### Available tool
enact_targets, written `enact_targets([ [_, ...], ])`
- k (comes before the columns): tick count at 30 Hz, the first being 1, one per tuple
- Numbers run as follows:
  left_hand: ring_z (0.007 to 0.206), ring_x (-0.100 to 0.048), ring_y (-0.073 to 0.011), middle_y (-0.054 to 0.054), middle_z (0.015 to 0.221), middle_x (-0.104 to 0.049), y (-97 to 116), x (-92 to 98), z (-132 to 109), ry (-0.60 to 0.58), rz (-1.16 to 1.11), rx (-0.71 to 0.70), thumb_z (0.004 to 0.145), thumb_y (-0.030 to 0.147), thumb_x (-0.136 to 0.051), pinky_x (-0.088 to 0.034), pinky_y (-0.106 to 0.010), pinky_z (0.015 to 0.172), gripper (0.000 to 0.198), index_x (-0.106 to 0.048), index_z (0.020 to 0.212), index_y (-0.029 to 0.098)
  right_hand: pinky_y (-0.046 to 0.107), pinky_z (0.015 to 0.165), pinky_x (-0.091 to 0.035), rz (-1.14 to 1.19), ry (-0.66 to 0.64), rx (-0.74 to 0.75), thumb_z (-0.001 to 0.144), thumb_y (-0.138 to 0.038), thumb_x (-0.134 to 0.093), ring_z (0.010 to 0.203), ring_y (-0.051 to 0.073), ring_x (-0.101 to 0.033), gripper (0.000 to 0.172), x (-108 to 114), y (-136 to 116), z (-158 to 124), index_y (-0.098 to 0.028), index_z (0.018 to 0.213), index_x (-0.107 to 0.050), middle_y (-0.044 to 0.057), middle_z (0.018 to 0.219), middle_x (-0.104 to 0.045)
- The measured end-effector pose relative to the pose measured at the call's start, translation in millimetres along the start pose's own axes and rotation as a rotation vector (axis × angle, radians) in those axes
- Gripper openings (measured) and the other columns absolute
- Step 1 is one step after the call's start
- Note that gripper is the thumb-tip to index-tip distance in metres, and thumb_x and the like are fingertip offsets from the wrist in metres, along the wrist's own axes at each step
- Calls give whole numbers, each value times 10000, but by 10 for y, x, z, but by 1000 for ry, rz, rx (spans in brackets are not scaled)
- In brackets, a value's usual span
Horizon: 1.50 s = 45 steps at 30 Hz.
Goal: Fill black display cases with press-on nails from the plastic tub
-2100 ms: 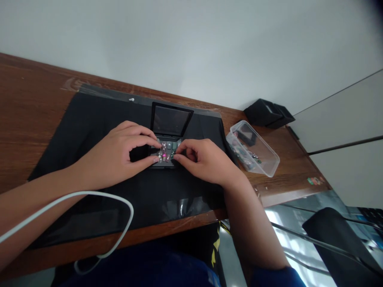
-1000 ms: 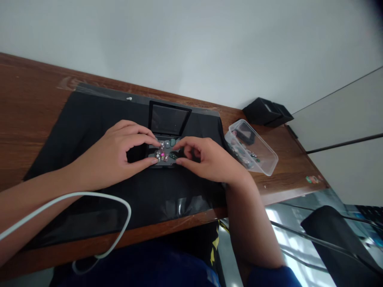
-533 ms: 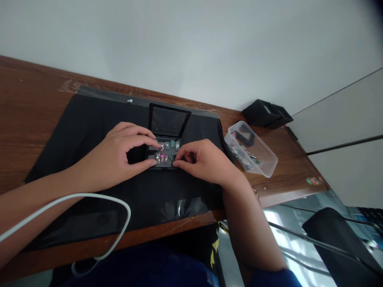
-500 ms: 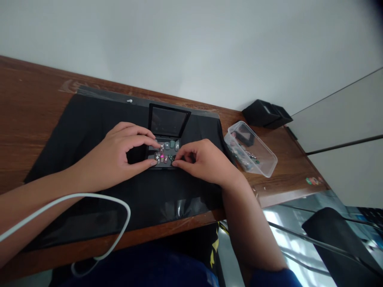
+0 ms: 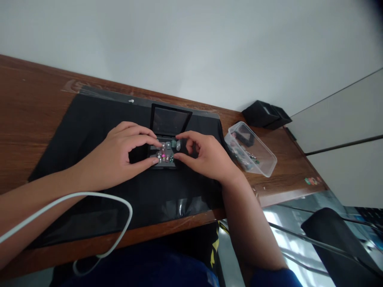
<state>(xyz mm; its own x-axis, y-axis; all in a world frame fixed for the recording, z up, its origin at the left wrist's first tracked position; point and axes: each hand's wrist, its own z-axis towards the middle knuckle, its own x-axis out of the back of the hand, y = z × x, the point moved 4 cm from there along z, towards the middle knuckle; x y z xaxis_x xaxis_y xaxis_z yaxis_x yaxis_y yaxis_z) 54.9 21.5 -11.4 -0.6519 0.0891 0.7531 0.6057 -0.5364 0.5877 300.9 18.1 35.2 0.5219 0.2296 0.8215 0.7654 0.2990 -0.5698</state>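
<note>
A small black case [image 5: 164,168] lies on the black mat with its clear-windowed lid [image 5: 170,120] raised at the back. Inside sit several small decorated pieces that look like press-on nails [image 5: 167,158], some clear, some green, one bright pink. My left hand [image 5: 122,149] grips the case's left end, thumb near the front corner and index fingertip over the left pieces, which it partly hides. At the right end, my right hand [image 5: 206,155] is open, thumb beside the green piece at the front and index finger near the back right corner. Nothing shows between its fingers.
A clear plastic box [image 5: 263,159] holding small packets stands to the right on the wooden table [image 5: 287,175]. Behind it are black boxes [image 5: 263,113] by the wall. A white cable [image 5: 119,198] loops in front of my left forearm.
My right thumb and index finger have parted from their pinch on the green piece at the case's front right, the index moving up toward the back. My left hand stays in place.
</note>
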Motion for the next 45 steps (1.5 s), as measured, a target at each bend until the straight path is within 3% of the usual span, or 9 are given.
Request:
enact_targets([
  [3,1325,-667,-378,-53,1299,-821,1,-6,2,0,8,1,1000,633,-682,-523,-573,1229,365,-853,1191,373,294,715,-369,-42,-4,-27,965,-272,-876,722,139,-571,463,-26,5,18,-195,1416,-803,-25,854,-711],
  [7,1347,-664,-384,-63,1312,-827,4,3,7,-7,14,12,1028,649,-640,-523,-596,1238,398,-840,1219,362,301,709,-362,-45,-25,-50,1075,-291,-745,726,152,-595,291,-88,0,38,-203,1335,-842,3,862,-751],
  [11,1368,-658,-388,-72,1324,-828,-7,23,3,10,16,35,1019,668,-637,-527,-623,1240,428,-820,1254,361,305,730,-361,-79,-28,-62,1123,-263,-658,727,157,-610,266,-110,-8,49,-223,1306,-847,12,880,-778],
  [20,1368,-689,-369,-45,1310,-848,-40,20,5,26,25,17,1021,681,-638,-552,-600,1217,418,-817,1256,385,299,726,-356,-107,-28,-43,1093,-222,-686,746,162,-632,224,-95,-19,32,-238,1246,-849,9,884,-786],
  [28,1565,-611,-453,-77,1503,-829,-106,-4,1,29,100,11,1044,737,-621,-422,-745,1303,540,-851,1342,351,303,710,-335,-132,-11,-83,1083,-293,-739,734,158,-622,205,-99,-34,31,-254,1244,-859,2,869,-779],
  [35,1489,-616,-440,-70,1463,-836,-146,-35,6,16,72,7,1034,738,-635,-443,-724,1293,515,-891,1309,386,297,708,-346,-148,4,-77,1074,-283,-741,753,164,-646,207,-85,-24,40,-260,1242,-860,5,888,-798],
  [41,1460,-622,-454,-76,1439,-829,-126,-31,15,-8,64,9,1050,699,-618,-454,-744,1273,481,-909,1298,407,331,848,-512,-130,-37,14,1135,-227,-634,938,213,-800,385,-131,-63,25,-326,1456,-821,33,1254,-902],
  [45,1438,-640,-434,-67,1415,-838,-84,1,15,13,60,-15,1061,669,-623,-476,-711,1266,444,-910,1286,415,373,1023,-582,-94,-67,55,1154,-198,-603,1219,254,-840,386,-158,-77,24,-334,1418,-850,21,1413,-875],
])
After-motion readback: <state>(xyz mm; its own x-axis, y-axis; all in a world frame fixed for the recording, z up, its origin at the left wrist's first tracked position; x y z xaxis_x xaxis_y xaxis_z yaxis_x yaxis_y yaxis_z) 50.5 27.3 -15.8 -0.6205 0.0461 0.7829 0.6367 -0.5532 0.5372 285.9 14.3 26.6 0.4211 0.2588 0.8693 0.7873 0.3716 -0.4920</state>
